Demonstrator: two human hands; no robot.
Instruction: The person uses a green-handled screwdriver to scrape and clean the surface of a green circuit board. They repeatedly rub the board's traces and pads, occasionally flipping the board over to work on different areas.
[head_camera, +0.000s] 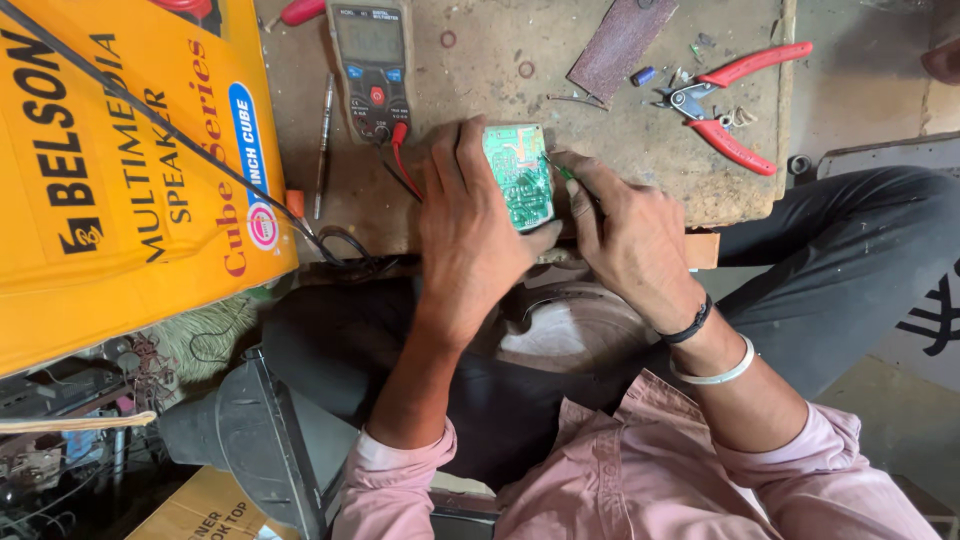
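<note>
Green circuit board (520, 175) over worn brown workbench (620, 150), multimeter (372, 65), red cutters (725, 100)

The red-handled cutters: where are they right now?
In the head view the red-handled cutters lie on the workbench's far right, beyond the right hand, beside a sandpaper strip.

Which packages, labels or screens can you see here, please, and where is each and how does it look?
Yellow box: left, large carton, black and red lettering, blue oval label.
Multimeter: top centre on the bench, dark body, grey screen, nothing legible.
Brown carton: bottom left, cardboard with dark print.
</note>
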